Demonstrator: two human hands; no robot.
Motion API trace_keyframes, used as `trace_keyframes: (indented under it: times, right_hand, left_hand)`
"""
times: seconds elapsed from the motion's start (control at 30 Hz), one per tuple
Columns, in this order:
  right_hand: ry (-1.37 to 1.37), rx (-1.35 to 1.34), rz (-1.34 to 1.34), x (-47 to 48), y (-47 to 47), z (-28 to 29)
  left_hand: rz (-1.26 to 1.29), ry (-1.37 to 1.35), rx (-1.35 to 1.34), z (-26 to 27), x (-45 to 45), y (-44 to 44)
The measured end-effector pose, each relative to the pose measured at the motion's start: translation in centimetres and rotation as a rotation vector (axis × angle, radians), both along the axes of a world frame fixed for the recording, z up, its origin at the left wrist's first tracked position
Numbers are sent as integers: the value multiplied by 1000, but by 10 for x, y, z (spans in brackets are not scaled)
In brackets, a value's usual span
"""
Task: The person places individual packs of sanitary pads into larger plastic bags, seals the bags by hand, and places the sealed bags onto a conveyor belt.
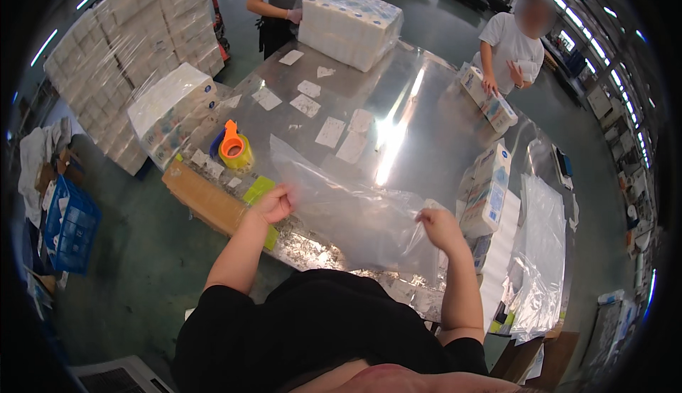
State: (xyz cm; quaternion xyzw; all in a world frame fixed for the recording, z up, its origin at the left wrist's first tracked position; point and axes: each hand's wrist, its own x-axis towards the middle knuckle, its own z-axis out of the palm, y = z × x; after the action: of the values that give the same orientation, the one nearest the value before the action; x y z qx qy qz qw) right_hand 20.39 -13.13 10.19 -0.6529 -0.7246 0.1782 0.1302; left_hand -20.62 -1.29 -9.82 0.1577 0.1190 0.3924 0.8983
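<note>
A large clear plastic bag [357, 212] is stretched between my two hands, low over the near part of a metal-topped table [341, 81]. My left hand [276, 204] pinches one side of it, its fingertips slightly blurred. On the other side, my right hand [439, 228] grips the edge between thumb and fingers. The bag looks flat, and the tabletop shows through it. Right of my right hand stand wrapped packs of tissue [487, 190]. A stack of flat clear bags [543, 228] lies further right.
An orange tape dispenser [233, 145] sits left, above a cardboard strip [205, 196] along the edge. Paper labels [330, 132] are scattered about. One co-worker holds a large bagged bundle [349, 25]; another touches a tissue pack [490, 100]. A wrapped pallet [133, 46] stands left.
</note>
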Motion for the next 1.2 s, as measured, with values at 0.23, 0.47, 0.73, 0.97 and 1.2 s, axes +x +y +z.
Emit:
trace_keyframes:
  times: [0.23, 0.47, 0.73, 0.97, 1.2]
  right_hand:
    - [-166, 741, -227, 5, 53, 70]
    - [-183, 1060, -261, -43, 49, 57]
    - [460, 284, 66, -121, -12, -9]
    - [296, 290, 55, -122, -32, -8]
    - [168, 419, 34, -113, -37, -33]
  left_hand:
    - [394, 539, 414, 167, 22, -28]
    - [419, 500, 509, 158, 49, -31]
    - [137, 896, 863, 136, 123, -68]
    - [69, 1110, 887, 144, 136, -83]
    - [250, 509, 197, 107, 135, -61]
